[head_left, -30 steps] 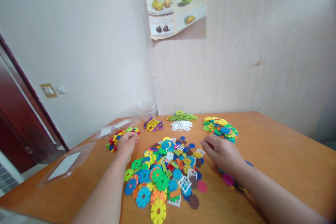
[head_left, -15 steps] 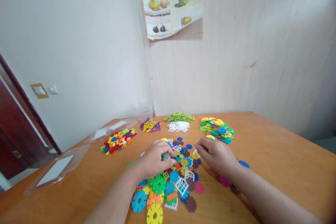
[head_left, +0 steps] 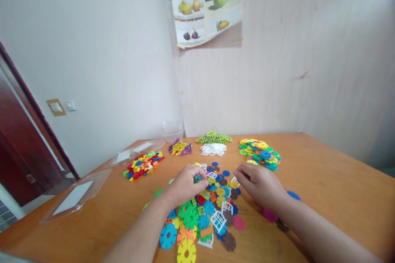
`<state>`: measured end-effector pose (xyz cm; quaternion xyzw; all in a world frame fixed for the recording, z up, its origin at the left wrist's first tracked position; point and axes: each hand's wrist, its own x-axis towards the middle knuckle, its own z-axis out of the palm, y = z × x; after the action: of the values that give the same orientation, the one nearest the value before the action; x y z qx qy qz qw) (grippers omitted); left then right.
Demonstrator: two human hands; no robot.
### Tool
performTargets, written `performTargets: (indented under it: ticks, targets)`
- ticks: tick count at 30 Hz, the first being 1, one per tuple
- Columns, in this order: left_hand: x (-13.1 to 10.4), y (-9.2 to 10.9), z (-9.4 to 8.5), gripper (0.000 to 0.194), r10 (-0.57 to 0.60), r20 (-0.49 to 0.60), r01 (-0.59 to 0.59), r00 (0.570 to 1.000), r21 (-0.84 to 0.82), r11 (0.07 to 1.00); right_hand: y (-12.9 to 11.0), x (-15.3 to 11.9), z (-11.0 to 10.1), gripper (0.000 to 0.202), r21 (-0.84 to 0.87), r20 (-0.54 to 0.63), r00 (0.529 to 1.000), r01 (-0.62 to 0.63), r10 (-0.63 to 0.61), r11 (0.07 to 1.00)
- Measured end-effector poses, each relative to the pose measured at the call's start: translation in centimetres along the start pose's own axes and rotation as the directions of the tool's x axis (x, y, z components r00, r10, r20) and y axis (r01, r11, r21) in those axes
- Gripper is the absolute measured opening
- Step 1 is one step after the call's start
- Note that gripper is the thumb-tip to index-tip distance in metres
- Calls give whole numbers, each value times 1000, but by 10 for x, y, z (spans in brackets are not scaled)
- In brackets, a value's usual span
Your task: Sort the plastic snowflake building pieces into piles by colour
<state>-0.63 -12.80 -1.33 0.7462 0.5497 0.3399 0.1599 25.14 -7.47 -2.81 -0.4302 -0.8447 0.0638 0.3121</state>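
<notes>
Discs (head_left: pixel 163 239), bricks (head_left: pixel 201 199) and white window frames (head_left: pixel 218 220) lie jumbled in one mixed pile (head_left: pixel 189 216) on the wooden table (head_left: pixel 324 181), in front of me and between my two hands. My left hand (head_left: pixel 187 185) is over the pile's upper left part, fingers curved, thumb and index tip close together; whether they pinch a piece I cannot tell. My right hand (head_left: pixel 262 183) is at the pile's right edge, fingers curled and pressed together, their tips just beside a small white frame (head_left: pixel 235 181); I cannot see whether they hold anything. Below my right forearm, a few loose discs (head_left: pixel 270 215) show, partly hidden. At the back, by the wall, stands a clear plastic tub (head_left: pixel 172 132), its contents too faint for me to make out. To my left lie flat clear plastic pieces (head_left: pixel 96 188); the near one bears a white card (head_left: pixel 73 198), and two more cards (head_left: pixel 142 147) lie farther back. Separate heaps sit beyond the pile: coloured bricks (head_left: pixel 145 165), purple and yellow pieces (head_left: pixel 180 147), green pieces (head_left: pixel 214 138), white lattice pieces (head_left: pixel 212 148), and, at the right, notched discs (head_left: pixel 261 154)
</notes>
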Motion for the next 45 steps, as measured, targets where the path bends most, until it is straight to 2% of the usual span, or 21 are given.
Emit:
performTargets:
  ticks: [2,4,7,8,10,11,13,16,19,24,32,36,38,41,42,44,45]
  targets:
    - [3,-10,-7,15,-158,-97,134,983,-213,968,0,0,-1,32,2,7,1000,-4,4,1000]
    - [5,-25,-17,21,-318,-206,206,925,-433,878,0,-1,-2,33,-2,12,1000,-10,10,1000]
    - [5,-53,-38,19,-552,-303,192,777,-721,665,-1,-1,-3,33,-5,15,1000,-12,12,1000]
    - [5,-63,-45,16,-625,-315,154,715,-801,579,0,-1,-3,33,-5,16,1000,-12,13,1000]
    - [3,-81,-59,6,-780,-283,82,558,-916,392,0,-2,-2,32,-5,17,1000,-11,11,1000]
    - [1,-89,-64,2,-811,-278,69,515,-929,363,0,-2,-2,32,-5,17,1000,-12,13,1000]
    - [-1,-102,-72,8,-852,-274,50,447,-943,329,1,-2,-2,32,-2,18,1000,-17,17,1000]
    - [-3,-117,-76,10,-885,-274,37,377,-950,310,2,-2,-1,32,2,21,999,-24,24,1000]
    - [-4,-128,-75,9,-903,-272,27,332,-954,298,2,-2,-1,33,3,18,999,-26,26,1000]
    - [-6,-135,-76,11,-908,-275,16,315,-955,295,3,-1,-1,33,11,13,1000,-20,19,1000]
    - [-6,-133,-77,19,-914,-287,42,286,-949,311,5,-1,0,34,12,13,1000,-17,17,1000]
    - [-6,-129,-77,12,-907,-316,79,280,-934,350,4,-2,0,35,5,14,1000,-25,25,1000]
    - [-5,-123,-77,8,-893,-340,107,294,-917,384,3,-2,0,35,2,20,999,-25,25,1000]
    - [-2,-109,-72,8,-854,-374,146,363,-882,448,2,-1,-1,34,-2,35,999,-24,24,1000]
    - [-1,-103,-70,11,-831,-381,157,405,-866,474,1,-1,-1,34,-2,39,999,-24,24,1000]
    - [0,-87,-64,18,-755,-383,188,532,-816,547,0,-1,-1,34,8,47,999,-18,17,1000]
    - [-1,-78,-60,22,-673,-377,213,637,-753,623,-1,-1,-1,34,14,51,999,-13,13,1000]
